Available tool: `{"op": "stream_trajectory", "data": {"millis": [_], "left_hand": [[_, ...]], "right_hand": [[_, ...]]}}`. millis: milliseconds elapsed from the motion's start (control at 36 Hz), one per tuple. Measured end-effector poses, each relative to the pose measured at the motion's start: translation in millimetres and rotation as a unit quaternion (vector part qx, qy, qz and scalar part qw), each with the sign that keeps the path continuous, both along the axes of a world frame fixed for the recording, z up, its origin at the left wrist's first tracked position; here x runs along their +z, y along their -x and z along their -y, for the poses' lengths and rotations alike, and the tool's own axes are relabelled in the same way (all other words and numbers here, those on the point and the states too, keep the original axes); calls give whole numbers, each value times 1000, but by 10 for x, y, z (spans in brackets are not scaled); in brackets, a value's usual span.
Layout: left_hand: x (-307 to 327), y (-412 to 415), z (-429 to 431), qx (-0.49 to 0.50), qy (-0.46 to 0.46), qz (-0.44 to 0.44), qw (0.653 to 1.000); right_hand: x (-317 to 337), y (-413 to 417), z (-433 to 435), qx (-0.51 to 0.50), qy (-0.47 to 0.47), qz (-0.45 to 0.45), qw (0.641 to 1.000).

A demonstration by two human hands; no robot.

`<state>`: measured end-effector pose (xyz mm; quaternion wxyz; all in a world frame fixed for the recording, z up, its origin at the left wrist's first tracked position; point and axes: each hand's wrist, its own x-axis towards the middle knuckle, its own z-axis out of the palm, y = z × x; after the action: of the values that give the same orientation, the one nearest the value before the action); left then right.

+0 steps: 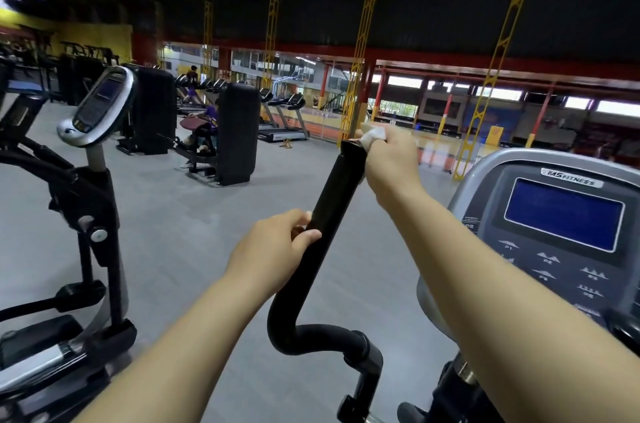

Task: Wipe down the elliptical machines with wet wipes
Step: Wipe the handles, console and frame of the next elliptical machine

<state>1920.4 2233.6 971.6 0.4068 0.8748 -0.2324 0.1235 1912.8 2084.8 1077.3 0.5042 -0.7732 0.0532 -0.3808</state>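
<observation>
A black padded handlebar [334,204] of the elliptical machine rises from a curved bend at the bottom centre. My left hand [273,249] grips its middle, fingers wrapped around the bar. My right hand [391,159] is closed on a white wet wipe [374,134] and presses it against the top end of the handlebar. The machine's grey console [561,225] with a blue screen stands at the right, under my right forearm.
A second elliptical [93,180] with a silver console stands at the left. Black weight machines [239,132] with a seated person and a row of treadmills [280,118] lie further back. Grey floor stretches between them. Yellow columns stand behind.
</observation>
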Motion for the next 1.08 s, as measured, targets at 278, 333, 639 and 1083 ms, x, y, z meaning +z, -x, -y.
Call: {"op": "stream_trajectory", "data": {"millis": [278, 333, 639, 1083], "left_hand": [[-137, -54, -203, -14, -42, -44, 998], [-186, -88, -266, -9, -60, -50, 997], [-532, -113, -696, 41, -201, -60, 977], [-653, -20, -1023, 85, -246, -45, 964]], "right_hand": [[217, -26, -200, -41, 659, -136, 739], [113, -17, -265, -64, 758, -112, 639], [-1019, 189, -645, 39, 850, -174, 495], [-1239, 9, -1061, -14, 843, -375, 384]]}}
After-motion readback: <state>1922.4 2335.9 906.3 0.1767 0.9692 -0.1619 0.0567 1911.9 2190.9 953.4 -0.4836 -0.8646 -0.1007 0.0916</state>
